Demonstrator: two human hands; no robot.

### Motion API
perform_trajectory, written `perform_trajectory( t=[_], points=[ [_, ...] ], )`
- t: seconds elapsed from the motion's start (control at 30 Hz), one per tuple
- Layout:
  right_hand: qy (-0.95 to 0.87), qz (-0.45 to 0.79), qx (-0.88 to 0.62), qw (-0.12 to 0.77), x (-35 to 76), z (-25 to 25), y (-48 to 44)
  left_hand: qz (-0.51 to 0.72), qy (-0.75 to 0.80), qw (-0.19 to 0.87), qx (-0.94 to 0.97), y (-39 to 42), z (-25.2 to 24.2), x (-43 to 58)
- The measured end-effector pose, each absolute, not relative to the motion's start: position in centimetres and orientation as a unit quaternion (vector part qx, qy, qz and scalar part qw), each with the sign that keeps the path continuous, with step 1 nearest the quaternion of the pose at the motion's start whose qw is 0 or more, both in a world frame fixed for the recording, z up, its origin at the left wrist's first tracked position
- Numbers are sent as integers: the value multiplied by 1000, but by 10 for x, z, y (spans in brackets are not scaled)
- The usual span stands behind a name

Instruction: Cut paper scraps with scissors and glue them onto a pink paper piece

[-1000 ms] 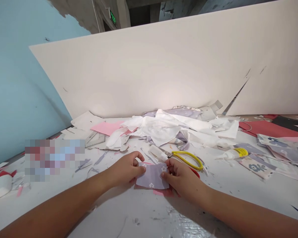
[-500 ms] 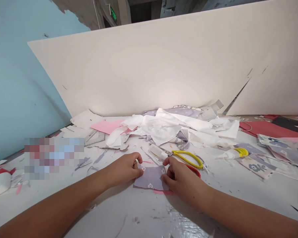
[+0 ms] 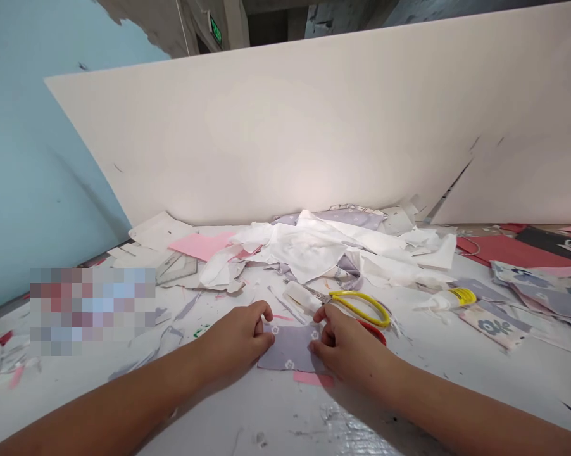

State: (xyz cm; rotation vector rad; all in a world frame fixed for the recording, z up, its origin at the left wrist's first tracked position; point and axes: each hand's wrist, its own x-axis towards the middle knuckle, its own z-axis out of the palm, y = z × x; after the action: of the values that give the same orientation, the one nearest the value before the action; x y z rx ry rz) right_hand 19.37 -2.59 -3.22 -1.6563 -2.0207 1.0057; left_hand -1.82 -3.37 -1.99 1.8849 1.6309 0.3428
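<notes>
A small lavender piece of cloth or paper with white flowers (image 3: 291, 348) lies low over the white table between my hands. My left hand (image 3: 240, 332) is closed on its left edge, thumb and bent forefinger at the corner. On the opposite edge, my right hand (image 3: 352, 345) pinches the piece the same way. A pink strip (image 3: 314, 379) shows on the table just below the near edge. Beyond my right hand lie scissors (image 3: 361, 304) with one yellow and one red handle, the red one partly hidden. A white bottle (image 3: 302, 296) rests by the blades.
Crumpled white cloth (image 3: 304, 247) and pink sheet (image 3: 202, 246) are heaped along the white partition (image 3: 285, 139). At right lie a bottle with a yellow label (image 3: 449, 297), patterned scraps (image 3: 494, 326) and red sheets (image 3: 527, 253). Lavender offcuts (image 3: 188, 307) litter the left side.
The lavender piece sits slightly farther from the pink strip, which now shows more fully below it. Both hands keep their hold at the sides. The view has shifted slightly.
</notes>
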Motion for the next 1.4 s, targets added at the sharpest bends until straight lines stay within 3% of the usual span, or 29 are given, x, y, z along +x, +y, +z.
perform_trajectory(
  t=[1.4],
  points=[
    [-723,404,-526,193,203,-43,-32,151,602,352,700,-38,-18,-20]
  ],
)
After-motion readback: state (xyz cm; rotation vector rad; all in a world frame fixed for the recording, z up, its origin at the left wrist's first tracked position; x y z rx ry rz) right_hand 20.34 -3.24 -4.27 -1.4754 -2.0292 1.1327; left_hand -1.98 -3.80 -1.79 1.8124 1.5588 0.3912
